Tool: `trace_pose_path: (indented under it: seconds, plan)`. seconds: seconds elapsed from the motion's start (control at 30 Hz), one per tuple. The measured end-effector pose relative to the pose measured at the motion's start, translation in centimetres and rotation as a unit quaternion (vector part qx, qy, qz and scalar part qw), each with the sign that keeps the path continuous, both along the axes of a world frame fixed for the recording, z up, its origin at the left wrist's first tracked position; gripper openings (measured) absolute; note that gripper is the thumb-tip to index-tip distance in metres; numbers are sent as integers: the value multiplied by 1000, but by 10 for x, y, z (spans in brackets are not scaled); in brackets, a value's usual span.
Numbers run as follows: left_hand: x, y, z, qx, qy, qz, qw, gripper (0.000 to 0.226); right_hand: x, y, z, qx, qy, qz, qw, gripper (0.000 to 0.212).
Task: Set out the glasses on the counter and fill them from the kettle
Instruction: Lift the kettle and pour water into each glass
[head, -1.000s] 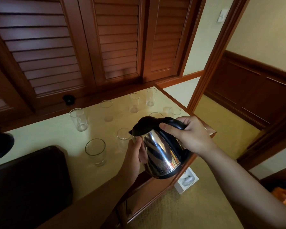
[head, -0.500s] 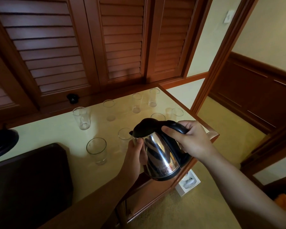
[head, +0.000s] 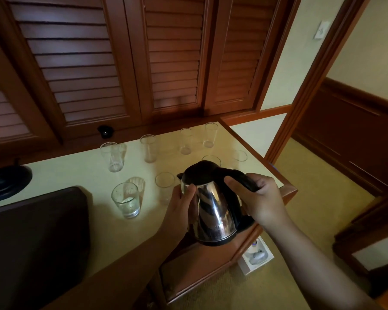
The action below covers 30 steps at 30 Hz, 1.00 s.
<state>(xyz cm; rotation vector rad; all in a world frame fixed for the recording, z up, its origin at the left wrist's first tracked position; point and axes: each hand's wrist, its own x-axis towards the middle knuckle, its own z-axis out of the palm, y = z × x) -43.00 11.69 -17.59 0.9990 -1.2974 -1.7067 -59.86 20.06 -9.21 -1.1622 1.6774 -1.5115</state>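
Observation:
A shiny steel kettle (head: 213, 213) with a black lid and handle hangs above the counter's near right corner. My right hand (head: 259, 199) grips its black handle. My left hand (head: 180, 203) holds a clear glass (head: 164, 183) next to the kettle's spout; the hand hides the glass's lower part. Several empty clear glasses stand on the pale counter (head: 76, 175): a short one (head: 126, 200) at front left, a tall one (head: 112, 156) behind it, others (head: 210, 134) along the back and right.
A dark tray or board (head: 36, 242) covers the counter's near left. The kettle's black base (head: 7, 182) sits at far left. Louvred wooden doors (head: 81, 63) rise behind the counter. A white box (head: 255, 256) lies on the carpet below the counter's right corner.
The view has shifted slightly, so the counter and glasses sit a little further right. Both hands, the kettle and the held glass keep nearly the same pose.

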Motion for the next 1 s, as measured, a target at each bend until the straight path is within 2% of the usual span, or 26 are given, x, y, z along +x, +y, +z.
trace_pose_path:
  seconds: [0.1, 0.2, 0.3, 0.4, 0.5, 0.63, 0.77, 1.0]
  plan:
    - [-14, 1, -2, 25, 8, 22, 999, 71, -11, 7, 0, -7, -4, -3, 1000, 45]
    - [-25, 2, 1, 34, 3, 5, 999, 79, -20, 13, 4, -11, -14, -9, 1000, 36]
    - [-38, 2, 1, 10, -14, -18, 1000, 80, -32, 16, 4, -15, -23, -22, 999, 41]
    - [-51, 0, 5, 7, -21, -40, 999, 83, -43, 17, 5, -24, -34, -31, 999, 37]
    - [-64, -7, 6, 9, 10, -77, 997, 80, -56, 15, 4, -27, -14, -49, 998, 51]
    - [-80, -20, 3, 22, 40, -121, 992, 88, -68, 11, 4, -21, 10, -66, 998, 53]
    - [-93, -29, 5, 50, 48, -155, 986, 64, -80, 1, 5, 9, 30, -76, 997, 58]
    - [-110, -42, 7, 83, 38, -169, 981, 72, -93, -13, 12, 32, -1, -89, 996, 34]
